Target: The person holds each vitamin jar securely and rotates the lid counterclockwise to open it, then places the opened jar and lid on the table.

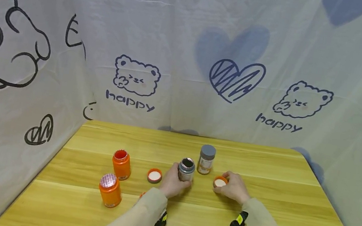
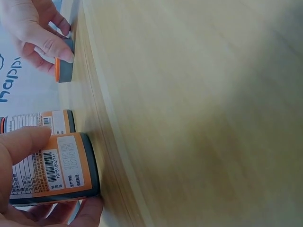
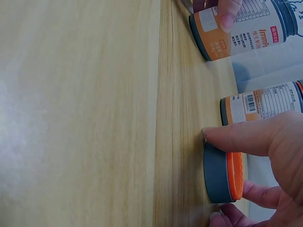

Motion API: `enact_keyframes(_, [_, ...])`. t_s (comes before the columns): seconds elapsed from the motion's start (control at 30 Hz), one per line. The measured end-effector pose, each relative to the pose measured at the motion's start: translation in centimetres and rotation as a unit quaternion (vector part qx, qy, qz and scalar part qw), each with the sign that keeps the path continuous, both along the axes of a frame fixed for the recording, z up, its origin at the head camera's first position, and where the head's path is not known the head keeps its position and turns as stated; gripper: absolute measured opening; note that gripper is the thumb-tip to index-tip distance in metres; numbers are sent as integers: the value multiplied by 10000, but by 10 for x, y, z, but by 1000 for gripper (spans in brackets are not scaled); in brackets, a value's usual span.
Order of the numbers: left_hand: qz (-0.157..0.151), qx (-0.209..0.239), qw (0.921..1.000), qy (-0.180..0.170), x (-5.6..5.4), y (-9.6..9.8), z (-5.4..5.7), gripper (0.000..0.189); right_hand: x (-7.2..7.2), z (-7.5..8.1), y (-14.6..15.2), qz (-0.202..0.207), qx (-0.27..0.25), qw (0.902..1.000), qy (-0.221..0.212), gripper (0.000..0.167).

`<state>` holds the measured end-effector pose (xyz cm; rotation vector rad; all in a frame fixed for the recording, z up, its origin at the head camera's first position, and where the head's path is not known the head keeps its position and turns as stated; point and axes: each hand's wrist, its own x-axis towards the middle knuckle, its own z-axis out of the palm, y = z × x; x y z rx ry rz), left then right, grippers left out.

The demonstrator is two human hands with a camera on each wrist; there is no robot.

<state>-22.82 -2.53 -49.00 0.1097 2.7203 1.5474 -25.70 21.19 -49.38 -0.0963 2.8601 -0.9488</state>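
Note:
In the head view my left hand (image 1: 173, 184) grips a grey pill bottle (image 1: 186, 173) with a white-and-orange label. Its mouth is uncapped and dark inside, and the bottle leans slightly. To the right, my right hand (image 1: 234, 188) pinches a round lid (image 1: 220, 182) at its sides, thumb and fingers curled about it. This lid lies upturned, its white liner facing up; the right wrist view shows its grey wall (image 3: 217, 172) and orange inner rim, low at the tabletop. Behind and between the hands stands a second grey bottle (image 1: 206, 160), capped.
Another upturned lid (image 1: 154, 176) lies left of my left hand. Farther left stand an uncapped orange bottle (image 1: 122, 166) and an orange bottle with a patterned seal (image 1: 110, 193). An orange edge (image 1: 142, 194) peeks out behind my left sleeve. Printed cloth (image 1: 182, 105) hangs behind the wooden table (image 1: 291, 223).

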Motion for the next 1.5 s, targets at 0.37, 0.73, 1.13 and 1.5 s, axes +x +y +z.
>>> enact_keyframes(0.37, [16, -13, 10000, 57, -2, -1, 0, 54, -1, 0, 2, 7, -81, 9999, -72, 57])
enact_keyframes(0.73, [90, -137, 9995, 270, -7, 0, -11, 53, 0, -1, 3, 72, -272, 9995, -120, 54])
enact_keyframes(1.13, [91, -120, 9995, 287, -6, 0, -10, 53, 1, 2, 4, 71, -254, 9994, -211, 52])
enact_keyframes(1.5, [131, -59, 9997, 198, -5, 2, -11, 53, 2, 1, 5, 98, -251, 9994, -234, 52])
